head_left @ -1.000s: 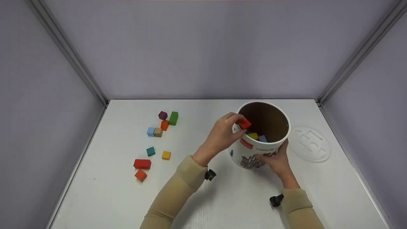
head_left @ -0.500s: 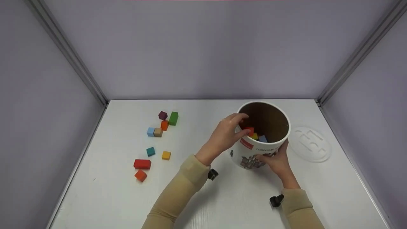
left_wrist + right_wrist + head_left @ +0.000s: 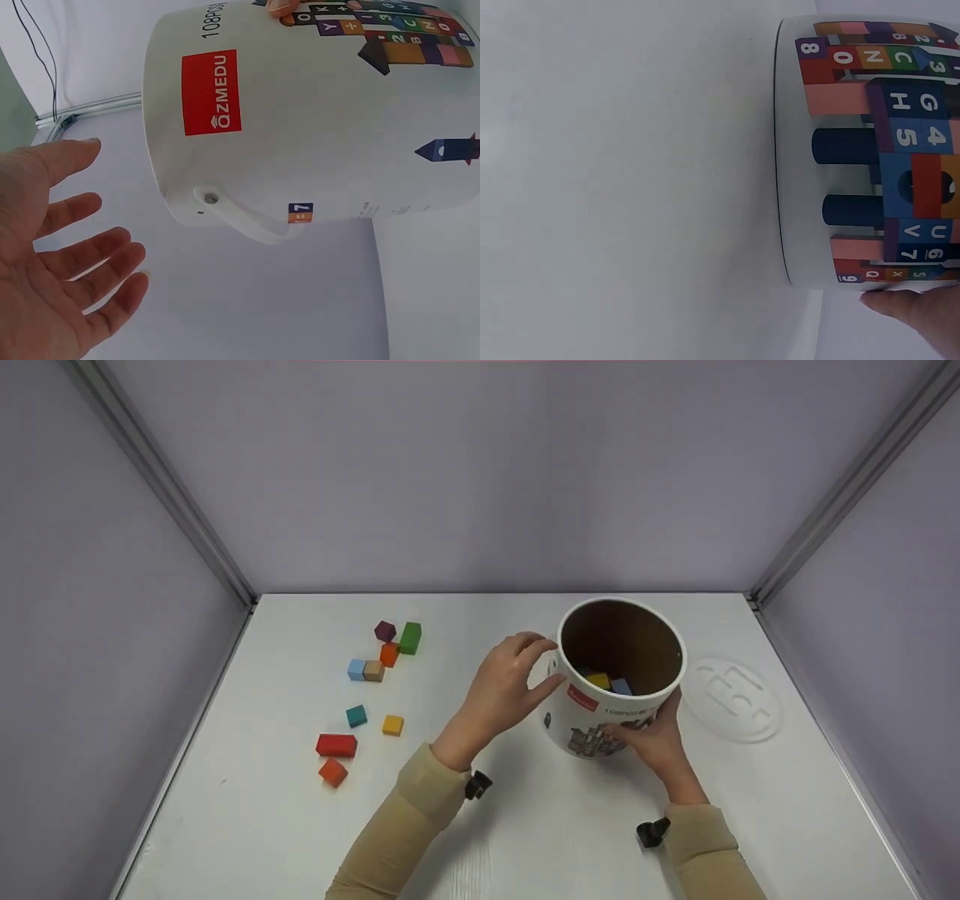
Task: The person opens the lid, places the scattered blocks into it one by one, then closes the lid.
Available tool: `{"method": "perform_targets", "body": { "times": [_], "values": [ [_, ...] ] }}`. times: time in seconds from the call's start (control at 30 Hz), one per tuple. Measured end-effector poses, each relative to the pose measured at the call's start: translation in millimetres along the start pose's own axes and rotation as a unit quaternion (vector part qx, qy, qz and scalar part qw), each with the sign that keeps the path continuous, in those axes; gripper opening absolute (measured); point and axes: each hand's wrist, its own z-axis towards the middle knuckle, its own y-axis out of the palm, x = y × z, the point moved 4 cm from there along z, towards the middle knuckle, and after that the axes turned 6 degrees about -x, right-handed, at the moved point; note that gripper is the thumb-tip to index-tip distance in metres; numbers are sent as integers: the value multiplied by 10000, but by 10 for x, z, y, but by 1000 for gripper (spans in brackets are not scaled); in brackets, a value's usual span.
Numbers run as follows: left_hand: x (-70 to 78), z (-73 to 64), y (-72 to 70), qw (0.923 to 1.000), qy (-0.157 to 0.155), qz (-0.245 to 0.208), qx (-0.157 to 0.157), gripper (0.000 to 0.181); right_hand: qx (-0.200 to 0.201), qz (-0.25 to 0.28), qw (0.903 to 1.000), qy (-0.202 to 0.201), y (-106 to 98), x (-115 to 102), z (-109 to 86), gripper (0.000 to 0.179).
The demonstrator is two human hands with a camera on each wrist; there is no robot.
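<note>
A white bucket [image 3: 600,714] with printed block pictures stands on the right half of the table, its mouth towards me. My right hand [image 3: 660,746] grips its lower wall, with the thumb across the front and the other fingers going round the right side, mostly hidden. Inside show a yellow block [image 3: 598,680] and a blue block [image 3: 621,687]. My left hand [image 3: 495,694] holds nothing and hovers just left of the rim. In the left wrist view its fingers [image 3: 105,251] are spread and loosely bent, apart from the bucket's handle [image 3: 247,225].
A clear round lid [image 3: 733,700] lies right of the bucket. Several loose blocks lie on the table's left, including a red block [image 3: 336,745], a yellow cube [image 3: 392,725], a teal cube [image 3: 356,715] and a green block [image 3: 410,637]. Walls enclose the back and sides.
My left hand has let a red block go into the bucket, where it has dropped from sight. The hand has then drawn back left, off the rim. My right hand stays put.
</note>
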Motion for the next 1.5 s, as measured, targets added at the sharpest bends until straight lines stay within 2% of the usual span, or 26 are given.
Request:
{"method": "perform_targets", "body": {
  "times": [0.2, 0.33, 0.6, 0.73, 0.9, 1.0, 1.27, 1.5],
  "values": [
    [-207, -254, -49, 9981, -561, 170, -205, 41, -61, 48, 9999, -128, 15, -15, 1, 127],
    [-370, -461, -75, 9946, -987, 161, -279, 41, -31, 12, 10000, -51, 13, -17, -2, 126],
    [-753, -898, -137, 9782, -2032, 164, -397, 43, -22, 1, 10000, 23, 10, -22, 5, 128],
    [-1003, -1119, -147, 9640, -2575, 343, -574, 44, 0, 30, 10000, 55, 7, -18, 5, 128],
    [-1312, -1349, -108, 9394, -3226, 570, -1006, 49, 31, 5, 10000, 65, 5, -19, 11, 127],
    [-1444, -1452, -64, 9234, -3556, 631, -1298, 53, 12, 75, 10000, -19, 9, -26, 10, 127],
    [-1608, -1590, 73, 8903, -4025, 641, -2031, 62, -45, 236, 9994, -243, 30, -60, 3, 128],
    [-1638, -1698, 158, 8693, -4268, 478, -2449, 65, -35, 268, 9993, -274, 30, -53, 1, 128]
  ]
}}
